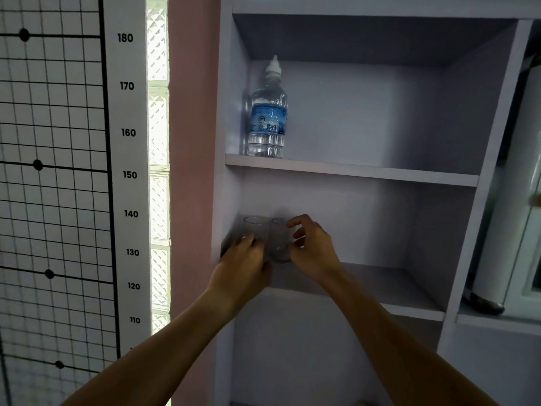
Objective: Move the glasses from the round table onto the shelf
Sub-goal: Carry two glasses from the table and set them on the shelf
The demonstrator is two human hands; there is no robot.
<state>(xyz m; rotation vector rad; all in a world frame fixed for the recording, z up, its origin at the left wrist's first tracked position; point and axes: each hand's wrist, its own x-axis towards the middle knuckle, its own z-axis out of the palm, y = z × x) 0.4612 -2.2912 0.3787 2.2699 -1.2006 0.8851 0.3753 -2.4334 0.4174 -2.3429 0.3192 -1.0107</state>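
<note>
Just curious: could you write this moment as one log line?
stage: placing | left hand: grips left glass | right hand: at right glass | site: lower shelf

— Where are we looking from?

— We have one view only, worn on the person's head, so we share nothing with a second camera. We face straight into a pale shelf unit (pixel 351 171), close enough that both forearms reach in from six o'clock.

— Level or tilted?

— We seem to look slightly upward; the upper compartment with a water bottle (pixel 268 112) sits toward twelve o'clock. The wide lens bends the height chart (pixel 128 174) at nine o'clock, and the dim edge at three o'clock is hard to read.
</note>
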